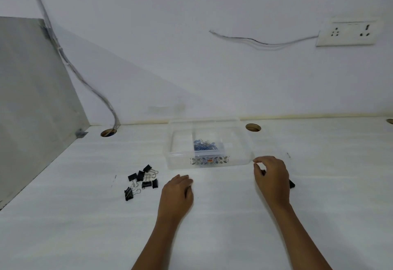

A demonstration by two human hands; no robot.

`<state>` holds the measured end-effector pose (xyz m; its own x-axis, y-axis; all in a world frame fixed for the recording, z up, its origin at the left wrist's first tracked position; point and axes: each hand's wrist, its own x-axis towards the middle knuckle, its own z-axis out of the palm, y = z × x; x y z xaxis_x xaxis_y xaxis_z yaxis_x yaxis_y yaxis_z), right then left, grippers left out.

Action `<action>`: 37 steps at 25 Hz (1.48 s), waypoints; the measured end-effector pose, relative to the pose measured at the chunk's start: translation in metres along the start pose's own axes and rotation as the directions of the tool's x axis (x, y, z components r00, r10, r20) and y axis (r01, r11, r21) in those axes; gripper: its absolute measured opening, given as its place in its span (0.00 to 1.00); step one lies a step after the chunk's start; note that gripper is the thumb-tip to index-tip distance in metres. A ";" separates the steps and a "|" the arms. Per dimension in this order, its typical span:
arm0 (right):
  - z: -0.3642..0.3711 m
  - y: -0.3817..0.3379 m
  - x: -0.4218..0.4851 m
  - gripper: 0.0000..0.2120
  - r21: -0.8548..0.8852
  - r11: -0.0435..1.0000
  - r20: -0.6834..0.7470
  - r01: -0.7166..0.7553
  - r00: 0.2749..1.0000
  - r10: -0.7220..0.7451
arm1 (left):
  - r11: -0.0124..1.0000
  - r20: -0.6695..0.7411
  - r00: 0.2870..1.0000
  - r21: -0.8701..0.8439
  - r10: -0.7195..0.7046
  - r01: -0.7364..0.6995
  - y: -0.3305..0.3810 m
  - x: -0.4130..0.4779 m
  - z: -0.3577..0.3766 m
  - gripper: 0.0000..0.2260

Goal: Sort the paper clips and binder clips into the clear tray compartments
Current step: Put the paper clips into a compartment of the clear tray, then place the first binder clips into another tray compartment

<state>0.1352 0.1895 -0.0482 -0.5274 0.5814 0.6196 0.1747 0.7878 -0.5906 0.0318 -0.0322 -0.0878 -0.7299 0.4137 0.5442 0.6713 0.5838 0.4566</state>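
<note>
Half done, by my reading: blue paper clips [205, 144] lie in the clear tray's [209, 164] middle compartment, black binder clips [142, 181] wait unsorted on the table [212, 216], left hand [177, 195] fingers curled over something dark, right hand [272, 177] grip unclear.

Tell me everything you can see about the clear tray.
The tray is a shallow rectangular box of clear plastic, open-topped, flat on the white table near the wall. A divider splits it; blue paper clips fill the middle compartment, the left one looks empty. A floral label marks its front wall. Neither hand touches it.
</note>
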 end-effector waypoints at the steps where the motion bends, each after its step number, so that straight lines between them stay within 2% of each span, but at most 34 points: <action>1: -0.007 0.011 -0.004 0.08 -0.059 0.998 0.004 -0.038 0.999 0.039 | 1.000 -0.001 1.000 0.018 0.008 -0.008 0.000 -0.002 0.000 0.14; 4: -0.015 0.035 -0.015 0.21 -0.195 0.962 0.143 -0.190 0.965 0.220 | 0.995 0.031 0.999 0.089 0.031 -0.034 0.001 -0.005 0.000 0.16; 6: -0.010 0.044 -0.023 0.29 -0.280 0.951 0.276 -0.128 0.939 0.207 | 0.997 0.062 0.998 0.082 0.010 -0.015 0.002 -0.004 -0.001 0.14; 7: -0.007 0.046 -0.026 0.30 -0.244 0.964 0.321 -0.102 0.930 0.180 | 0.998 0.067 0.998 0.066 -0.003 -0.001 0.002 -0.004 -0.001 0.12; 11: -0.013 0.039 -0.031 0.25 0.151 0.982 0.395 -0.117 0.917 0.048 | 0.995 0.055 0.996 -0.053 -0.076 0.079 0.005 -0.004 0.002 0.14; 14: -0.021 0.039 -0.036 0.24 0.364 0.914 0.385 -0.179 0.923 0.028 | 0.977 0.138 0.990 -0.213 0.026 0.004 0.027 -0.008 0.014 0.21; 16: -0.025 0.041 -0.036 0.21 0.358 0.913 0.356 -0.197 0.932 0.062 | 0.965 0.273 0.955 -0.260 0.118 -0.045 0.053 -0.008 0.027 0.26; 18: -0.027 0.043 -0.038 0.21 0.302 0.932 0.430 -0.197 0.901 0.051 | 0.971 0.348 0.922 -0.218 0.172 -0.099 0.074 -0.007 0.039 0.24; 20: -0.025 0.043 -0.041 0.23 0.213 0.968 0.536 -0.136 0.844 0.001 | 0.969 0.343 0.923 -0.226 0.178 -0.103 0.084 -0.005 0.048 0.19; 22: -0.020 0.043 -0.042 0.25 0.161 0.985 0.581 -0.058 0.812 -0.047 | 0.950 0.339 0.933 -0.313 0.120 -0.008 0.082 -0.003 0.050 0.16; 24: -0.016 0.042 -0.041 0.25 0.138 0.990 0.593 0.031 0.798 -0.108 | 0.912 0.322 0.945 -0.402 0.058 0.082 0.076 -0.003 0.049 0.20; 27: -0.009 0.036 -0.042 0.19 0.152 0.980 0.607 0.128 0.771 -0.195 | 0.854 0.286 0.958 -0.505 0.028 0.126 0.071 -0.003 0.044 0.26; 29: -0.005 0.030 -0.043 0.16 0.189 0.968 0.582 0.166 0.775 -0.247 | 0.801 0.292 0.956 -0.567 -0.019 0.189 0.070 -0.002 0.041 0.26; 31: -0.004 0.025 -0.044 0.13 0.227 0.961 0.526 0.160 0.810 -0.259 | 0.718 0.289 0.951 -0.638 -0.111 0.278 0.070 -0.002 0.036 0.24; 33: -0.006 0.021 -0.043 0.10 0.254 0.961 0.512 0.109 0.828 -0.229 | 0.551 0.288 0.931 -0.750 -0.225 0.366 0.071 -0.002 0.034 0.20; 35: -0.010 0.018 -0.042 0.10 0.306 0.952 0.500 -0.018 0.854 -0.145 | 0.357 0.298 0.887 -0.833 -0.352 0.422 0.074 0.000 0.033 0.16; 36: -0.011 0.017 -0.041 0.12 0.363 0.924 0.464 -0.118 0.883 -0.070 | 0.289 0.293 0.862 -0.855 -0.413 0.430 0.074 0.001 0.032 0.15; 37: -0.013 0.015 -0.040 0.13 0.428 0.873 0.421 -0.234 0.906 0.037 | 0.263 0.267 0.843 -0.868 -0.467 0.421 0.075 0.002 0.031 0.14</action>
<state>0.1696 0.1811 -0.0755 -0.8218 0.4703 0.3216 -0.0793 0.4646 -0.8820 0.0767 0.0346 -0.0745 -0.9631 0.2629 0.0578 -0.0185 -0.2789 0.9602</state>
